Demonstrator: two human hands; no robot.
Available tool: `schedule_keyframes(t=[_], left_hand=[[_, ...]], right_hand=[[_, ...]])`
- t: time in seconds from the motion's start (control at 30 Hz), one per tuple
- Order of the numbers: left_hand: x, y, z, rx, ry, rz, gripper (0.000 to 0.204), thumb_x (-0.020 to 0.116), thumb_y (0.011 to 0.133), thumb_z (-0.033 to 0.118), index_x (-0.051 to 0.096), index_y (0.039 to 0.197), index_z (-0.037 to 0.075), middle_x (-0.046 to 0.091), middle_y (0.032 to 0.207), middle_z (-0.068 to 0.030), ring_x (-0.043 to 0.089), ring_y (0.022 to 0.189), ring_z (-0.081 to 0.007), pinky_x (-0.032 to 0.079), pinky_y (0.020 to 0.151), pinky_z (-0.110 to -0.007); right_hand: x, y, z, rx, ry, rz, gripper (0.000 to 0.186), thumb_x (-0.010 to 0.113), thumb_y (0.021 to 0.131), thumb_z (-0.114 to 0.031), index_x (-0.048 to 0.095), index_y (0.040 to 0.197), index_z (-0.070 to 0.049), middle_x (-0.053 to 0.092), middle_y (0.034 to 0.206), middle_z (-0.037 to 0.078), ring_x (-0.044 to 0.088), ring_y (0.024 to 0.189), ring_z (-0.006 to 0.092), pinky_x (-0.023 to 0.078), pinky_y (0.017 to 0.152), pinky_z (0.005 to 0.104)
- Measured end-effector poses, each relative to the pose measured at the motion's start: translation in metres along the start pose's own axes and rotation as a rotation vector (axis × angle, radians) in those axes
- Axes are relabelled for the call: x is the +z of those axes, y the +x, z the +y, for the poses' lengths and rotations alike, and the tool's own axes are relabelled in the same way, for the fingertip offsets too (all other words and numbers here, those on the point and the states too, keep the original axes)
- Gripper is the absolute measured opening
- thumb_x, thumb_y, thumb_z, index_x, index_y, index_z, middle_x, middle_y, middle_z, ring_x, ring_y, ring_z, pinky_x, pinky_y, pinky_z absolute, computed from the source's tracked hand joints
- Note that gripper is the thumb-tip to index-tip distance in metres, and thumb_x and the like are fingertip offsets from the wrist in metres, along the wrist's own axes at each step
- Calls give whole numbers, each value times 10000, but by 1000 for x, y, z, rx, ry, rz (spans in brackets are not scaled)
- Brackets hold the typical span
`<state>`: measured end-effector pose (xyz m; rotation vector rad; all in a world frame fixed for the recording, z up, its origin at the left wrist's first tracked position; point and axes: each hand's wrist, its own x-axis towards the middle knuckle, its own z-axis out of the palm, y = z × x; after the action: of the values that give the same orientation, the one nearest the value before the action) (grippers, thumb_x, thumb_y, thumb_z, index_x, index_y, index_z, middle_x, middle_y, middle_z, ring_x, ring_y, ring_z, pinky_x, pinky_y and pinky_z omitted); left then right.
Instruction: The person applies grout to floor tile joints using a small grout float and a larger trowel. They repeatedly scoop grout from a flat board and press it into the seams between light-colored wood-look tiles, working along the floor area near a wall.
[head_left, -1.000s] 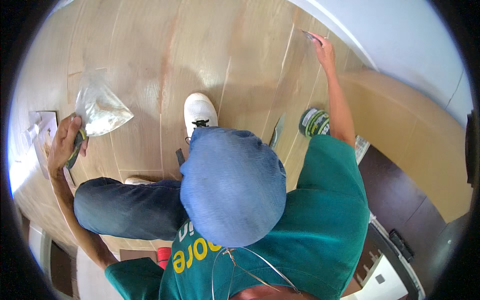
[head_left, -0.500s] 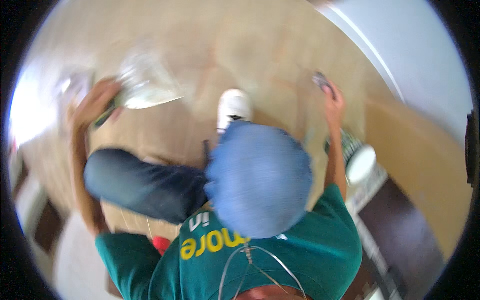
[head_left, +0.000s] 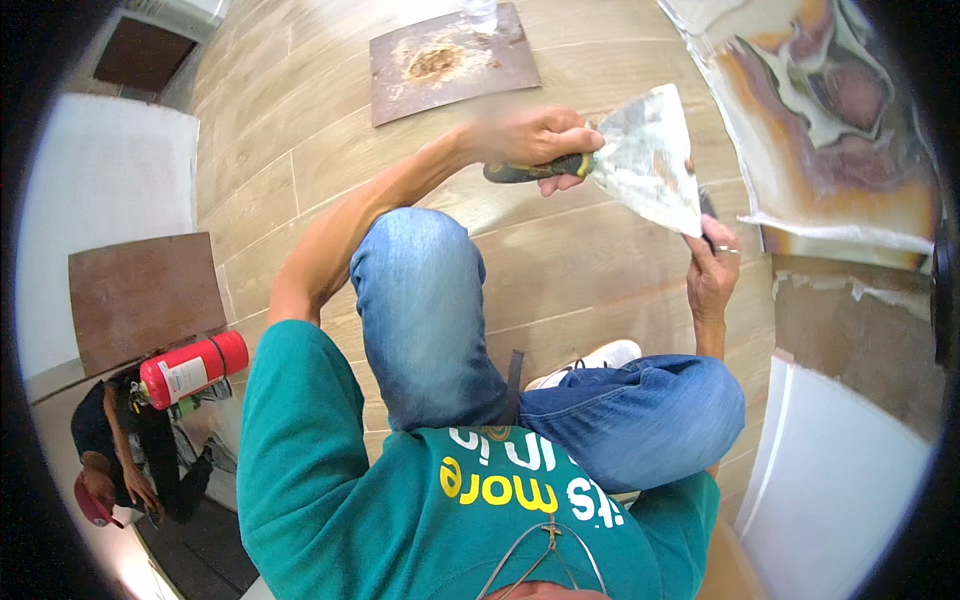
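My left hand [head_left: 550,148] is wrapped round the black and yellow handle of a wide putty knife [head_left: 648,160]. Its flared blade points right and is smeared with whitish material. Just past the blade's right edge, my right hand [head_left: 710,268], a ring on one finger, is closed round a dark, narrow tool [head_left: 707,207]. Part of that tool lies behind the blade, so its kind is hidden. The right fingertips are at the blade's lower right corner; whether they touch it I cannot tell.
Ahead lies a brown board [head_left: 395,88] with a tan crumbly heap [head_left: 437,63] and a clear container [head_left: 480,14]. A stained, peeling surface [head_left: 850,110] rises at the right. Leftward are a brown panel [head_left: 150,300], a red fire extinguisher [head_left: 195,370] and another person [head_left: 125,440].
My view has turned, bringing the board, extinguisher and other person into sight. My hands were wide apart; now the left has brought the putty knife across to the right hand. My knees have shifted.
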<state>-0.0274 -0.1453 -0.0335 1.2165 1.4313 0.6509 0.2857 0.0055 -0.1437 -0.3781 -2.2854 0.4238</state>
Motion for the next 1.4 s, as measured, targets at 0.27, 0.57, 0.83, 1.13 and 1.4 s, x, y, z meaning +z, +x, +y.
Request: schedule_keyframes(t=[0.27, 0.57, 0.83, 1.13, 1.4], left_hand=[[-20, -92, -153, 101, -578, 350, 401, 469, 1090, 386, 647, 933, 63, 629, 687, -16, 621, 613, -105, 469, 524, -261], [-83, -147, -357, 129, -893, 1266, 239, 681, 1002, 293, 647, 922, 71, 668, 760, -22, 644, 616, -104, 522, 575, -255], [-135, -94, -441, 145, -913, 1441, 226, 704, 992, 271, 651, 887, 77, 667, 747, -4, 652, 611, -85, 512, 568, -233], [-134, -73, -449, -37, -799, 1580, 299, 713, 977, 248, 641, 912, -36, 729, 785, -101, 743, 708, -159, 573, 601, -271], [-142, -76, -455, -140, -780, 1503, 281, 675, 1003, 206, 681, 978, -75, 744, 876, -124, 758, 774, -183, 601, 655, -270]], right_hand=[[66, 61, 57, 1251, 1052, -94, 382, 698, 980, -147, 584, 1327, -34, 702, 1181, 69, 689, 1042, 150, 560, 930, 307], [220, 244, -53, 313, 247, -817, 228, 699, 939, -167, 712, 1073, 17, 717, 916, 130, 683, 878, 234, 516, 789, 334], [430, 296, -74, -66, -106, -825, 295, 649, 942, -228, 693, 1173, -52, 718, 1018, 228, 685, 964, 416, 523, 810, 494], [519, 329, -118, -48, -214, -1043, 372, 612, 911, -307, 708, 1213, -112, 745, 1050, 197, 701, 1004, 398, 544, 855, 504], [550, 331, -112, -139, -318, -1108, 385, 633, 874, -423, 781, 1067, -124, 765, 997, 141, 725, 945, 356, 549, 838, 480]])
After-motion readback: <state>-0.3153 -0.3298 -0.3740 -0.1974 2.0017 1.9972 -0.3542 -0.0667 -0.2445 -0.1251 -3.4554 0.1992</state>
